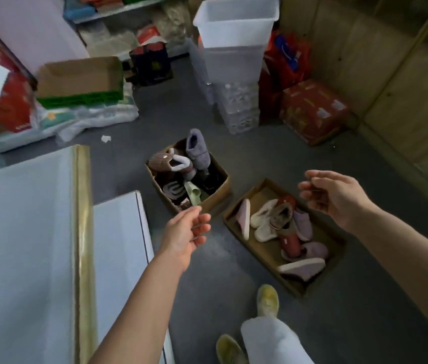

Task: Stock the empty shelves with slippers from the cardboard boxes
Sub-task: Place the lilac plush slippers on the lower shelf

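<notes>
A grey floor (234,298) carries everything, ordered here from big to small. At its left edge stand white shelves (23,245), two bare tiers in view, with one gold strip (82,245) running down the front of the upper tier. At the far edge sits one white bin (234,43) on a clear ribbed crate (239,109). One open carton (79,80) with a green base lies toward the far left corner, and one red box (312,109) sits by the right wall.

Two cardboard boxes of slippers lie mid-floor, just beside each other. The far box (218,198) is crammed: at least five slippers show, among them one grey-purple slipper (197,148) standing upright, one brown slipper (168,161), and one green slipper (193,193); the rest are too dark to count. The near box (263,250) holds about eight slippers: two cream (263,219), one pink (244,216) on edge, one red (290,240), the others lilac or brown.

Two bare arms reach over the floor. The left hand (184,232) hovers at the far box's near corner, fingers loosely spread, holding nothing. The right hand (333,198) hangs above the near box's far right corner, fingers relaxed and slightly curled, also holding nothing.

Two yellow-green shoes (266,300) stand at the floor's near edge, below one pale trouser leg (268,342).

One white paper scrap (106,138) lies on the floor.
</notes>
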`<action>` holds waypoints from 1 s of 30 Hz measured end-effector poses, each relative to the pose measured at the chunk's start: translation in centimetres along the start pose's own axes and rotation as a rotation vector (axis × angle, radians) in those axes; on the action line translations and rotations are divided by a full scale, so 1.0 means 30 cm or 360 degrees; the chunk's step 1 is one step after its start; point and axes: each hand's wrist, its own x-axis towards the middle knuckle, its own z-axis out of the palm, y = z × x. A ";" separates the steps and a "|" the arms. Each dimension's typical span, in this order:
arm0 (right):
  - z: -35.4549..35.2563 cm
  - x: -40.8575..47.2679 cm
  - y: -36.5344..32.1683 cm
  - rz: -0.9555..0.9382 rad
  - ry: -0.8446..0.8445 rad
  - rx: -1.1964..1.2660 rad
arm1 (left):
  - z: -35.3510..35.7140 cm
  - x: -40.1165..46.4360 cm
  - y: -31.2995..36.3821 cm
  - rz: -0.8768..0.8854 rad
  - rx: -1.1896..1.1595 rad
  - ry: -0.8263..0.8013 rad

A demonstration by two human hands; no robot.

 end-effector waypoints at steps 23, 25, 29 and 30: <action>-0.379 0.833 0.272 0.0546 0.0625 0.0378 | 0.730 0.913 -0.062 -0.0432 0.0444 -0.0258; -0.376 0.891 0.363 0.0602 0.0696 0.0421 | 0.740 1.008 -0.118 -0.0454 0.0535 -0.0276; -0.342 0.981 0.593 0.0714 0.0820 0.0551 | 0.739 1.212 -0.257 -0.0521 0.0761 -0.0323; -0.330 1.002 0.661 0.0755 0.0844 0.0567 | 0.732 1.260 -0.302 -0.0544 0.0804 -0.0310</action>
